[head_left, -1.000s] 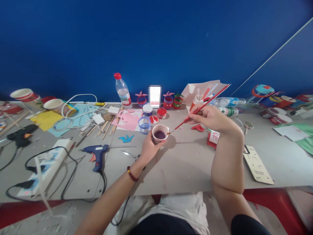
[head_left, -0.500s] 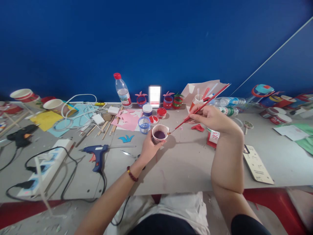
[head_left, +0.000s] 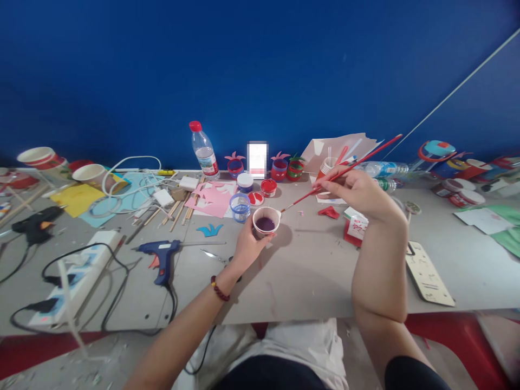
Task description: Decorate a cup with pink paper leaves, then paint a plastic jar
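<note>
My left hand (head_left: 251, 248) is wrapped round a paper cup (head_left: 260, 232), which it holds tilted so that the dark purple inside shows. A thin red paintbrush (head_left: 303, 198) is pinched in my right hand (head_left: 351, 189), its handle slanting up to the right. The brush tip is at the cup's right rim; whether it touches cannot be made out. Behind the cup stand a clear blue-rimmed jar (head_left: 240, 208), a red paint pot (head_left: 268, 188) and a red-smeared lid (head_left: 255, 199). A blue paper leaf cutout (head_left: 209, 231) lies to the left.
A blue glue gun (head_left: 160, 254), scissors (head_left: 213, 255) and a power strip (head_left: 81, 276) with black cords lie on the left. A plastic bottle (head_left: 204, 154) and small decorated cups (head_left: 279, 169) stand by the blue wall. A phone (head_left: 428, 273) lies at the right.
The paintbrush has tipped flatter, its handle end swinging to the right, and its tip has risen slightly along the cup's rim. My left hand and the cup stay put.
</note>
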Demonstrator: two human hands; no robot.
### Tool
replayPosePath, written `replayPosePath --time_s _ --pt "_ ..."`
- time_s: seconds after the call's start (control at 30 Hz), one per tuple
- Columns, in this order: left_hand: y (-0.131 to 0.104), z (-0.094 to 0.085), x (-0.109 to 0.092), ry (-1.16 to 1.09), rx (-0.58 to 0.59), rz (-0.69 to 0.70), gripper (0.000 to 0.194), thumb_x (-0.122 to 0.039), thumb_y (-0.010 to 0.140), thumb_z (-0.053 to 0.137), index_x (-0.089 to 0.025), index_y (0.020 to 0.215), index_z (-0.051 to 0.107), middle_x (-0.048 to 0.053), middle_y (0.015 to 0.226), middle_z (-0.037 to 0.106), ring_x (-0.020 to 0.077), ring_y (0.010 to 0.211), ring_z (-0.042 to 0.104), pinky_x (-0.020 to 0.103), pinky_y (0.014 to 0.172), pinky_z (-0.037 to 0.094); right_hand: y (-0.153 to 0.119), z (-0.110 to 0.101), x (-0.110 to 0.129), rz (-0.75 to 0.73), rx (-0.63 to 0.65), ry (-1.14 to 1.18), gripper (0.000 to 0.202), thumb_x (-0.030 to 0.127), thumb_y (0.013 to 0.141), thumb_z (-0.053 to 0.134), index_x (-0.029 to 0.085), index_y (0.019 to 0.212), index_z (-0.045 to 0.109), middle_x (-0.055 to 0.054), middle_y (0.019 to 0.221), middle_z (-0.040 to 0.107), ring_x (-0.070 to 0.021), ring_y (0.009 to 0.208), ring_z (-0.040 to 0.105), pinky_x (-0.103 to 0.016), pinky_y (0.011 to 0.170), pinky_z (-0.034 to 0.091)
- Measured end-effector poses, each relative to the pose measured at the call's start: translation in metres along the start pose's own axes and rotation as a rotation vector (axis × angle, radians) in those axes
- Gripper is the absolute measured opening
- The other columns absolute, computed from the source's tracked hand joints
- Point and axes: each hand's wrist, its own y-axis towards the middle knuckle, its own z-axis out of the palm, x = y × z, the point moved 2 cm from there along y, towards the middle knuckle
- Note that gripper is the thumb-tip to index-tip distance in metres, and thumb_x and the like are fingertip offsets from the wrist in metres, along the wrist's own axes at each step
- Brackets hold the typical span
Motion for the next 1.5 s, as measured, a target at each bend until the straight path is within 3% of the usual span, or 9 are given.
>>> replayPosePath --time_s 0.13,0.23,0.43,0.6,0.7,0.87,1.17,1.37,1.5 --pt "0.000 0.000 0.000 0.001 0.000 0.003 0.058 -0.034 0.071 0.080 -0.022 0.123 0.056 0.008 0.115 0.068 0.0241 0.106 0.066 0.039 0.095 0.051 0.000 0.003 0.002 -0.113 -0.227 0.004 0.023 0.044 0.080 0.073 0.022 0.080 0.068 -0.005 0.091 0.071 -0.0217 0.081 0.073 -0.039 0.080 0.065" --pt "0.000 -0.001 -0.002 0.014 0.008 0.025 0.057 -0.034 0.072 0.079 -0.022 0.123 0.056 0.008 0.116 0.068 0.0245 0.107 0.065 0.041 0.096 0.051 -0.004 0.008 0.007 -0.164 -0.286 -0.023 0.020 0.042 0.086 0.067 0.022 0.087 0.069 -0.006 0.089 0.072 -0.0220 0.082 0.073 -0.040 0.082 0.063" --pt "-0.001 -0.003 -0.009 0.039 0.010 0.056 0.052 -0.029 0.075 0.075 -0.022 0.122 0.056 0.008 0.115 0.068 0.0243 0.106 0.066 0.042 0.095 0.052 -0.004 0.026 0.011 -0.220 -0.113 -0.231 0.020 0.036 0.095 0.053 0.024 0.104 0.066 -0.006 0.106 0.072 -0.0222 0.100 0.070 -0.044 0.093 0.056" --pt "-0.001 -0.003 -0.011 0.022 0.013 0.077 0.047 -0.025 0.075 0.072 -0.021 0.120 0.056 0.009 0.114 0.068 0.0239 0.105 0.066 0.042 0.094 0.053 0.000 0.066 -0.011 -0.357 0.024 -0.329 0.026 0.033 0.101 0.038 0.027 0.110 0.061 -0.005 0.122 0.069 -0.0234 0.110 0.067 -0.045 0.097 0.052" --pt "0.000 -0.003 -0.008 -0.005 0.041 0.083 0.050 -0.024 0.075 0.073 -0.020 0.122 0.055 0.009 0.117 0.067 0.0246 0.107 0.065 0.042 0.095 0.052 -0.010 0.092 -0.033 -0.389 0.023 -0.388 0.015 0.036 0.096 0.050 0.026 0.106 0.056 -0.009 0.135 0.061 -0.0282 0.120 0.062 -0.045 0.092 0.054" --pt "0.001 -0.003 -0.004 -0.107 0.071 0.059 0.057 -0.028 0.072 0.078 -0.020 0.124 0.055 0.009 0.118 0.068 0.0251 0.106 0.066 0.040 0.092 0.054 -0.033 0.121 -0.060 -0.394 0.026 -0.485 0.047 0.050 0.078 0.072 0.024 0.105 0.044 -0.019 0.141 0.053 -0.0338 0.118 0.062 -0.045 0.082 0.056" --pt "0.001 -0.005 -0.005 -0.106 0.073 -0.007 0.058 -0.027 0.069 0.080 -0.021 0.121 0.056 0.008 0.118 0.069 0.0250 0.105 0.068 0.038 0.090 0.054 -0.036 0.136 -0.067 -0.379 -0.075 -0.485 0.051 0.051 0.079 0.070 0.025 0.109 0.039 -0.023 0.145 0.045 -0.0261 0.086 0.068 -0.039 0.059 0.055" --pt "0.001 -0.005 -0.005 -0.121 0.108 0.007 0.057 -0.025 0.071 0.078 -0.022 0.123 0.055 0.008 0.120 0.069 0.0243 0.106 0.068 0.038 0.091 0.055 -0.037 0.139 -0.064 -0.345 -0.084 -0.425 0.044 0.045 0.081 0.067 0.026 0.107 0.038 -0.020 0.146 0.046 -0.0181 0.067 0.063 -0.041 0.062 0.056" --pt "0.000 -0.004 -0.007 -0.139 0.130 0.037 0.054 -0.028 0.075 0.077 -0.022 0.123 0.055 0.009 0.122 0.067 0.0242 0.108 0.067 0.037 0.091 0.055 -0.038 0.136 -0.060 -0.345 -0.103 -0.357 0.039 0.039 0.080 0.067 0.026 0.103 0.037 -0.019 0.143 0.048 -0.0252 0.093 0.067 -0.043 0.074 0.057"
